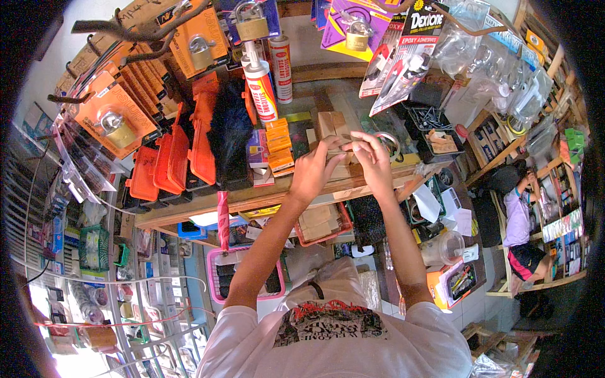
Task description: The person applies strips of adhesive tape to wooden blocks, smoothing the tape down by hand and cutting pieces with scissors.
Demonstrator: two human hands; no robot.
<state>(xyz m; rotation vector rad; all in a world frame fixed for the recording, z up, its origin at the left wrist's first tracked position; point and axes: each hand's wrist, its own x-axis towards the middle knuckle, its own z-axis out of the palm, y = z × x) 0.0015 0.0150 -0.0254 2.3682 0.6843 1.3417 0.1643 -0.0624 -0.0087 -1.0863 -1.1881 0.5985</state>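
Above the glass-topped counter, my left hand (311, 173) and my right hand (375, 163) are raised close together. Their fingertips meet around a small, thin brown piece (341, 149) that looks like paper or cardboard; the fingers hide most of it. Behind and below them lie small brown cardboard packets (332, 123) on the counter. A roll of tape (395, 150) rests just beyond my right hand. Left of my left hand stands a stack of small orange boxes (279, 147), with a silicone sealant tube (259, 90) behind it.
Carded padlocks (116, 130) and epoxy adhesive packs (409, 61) hang over the counter. Orange plastic lids (172, 158) stand at left; a black tray of screws (427, 122) sits at right. Below is a red basket of brown packets (326, 222). Another person (520, 217) is at the right shelves.
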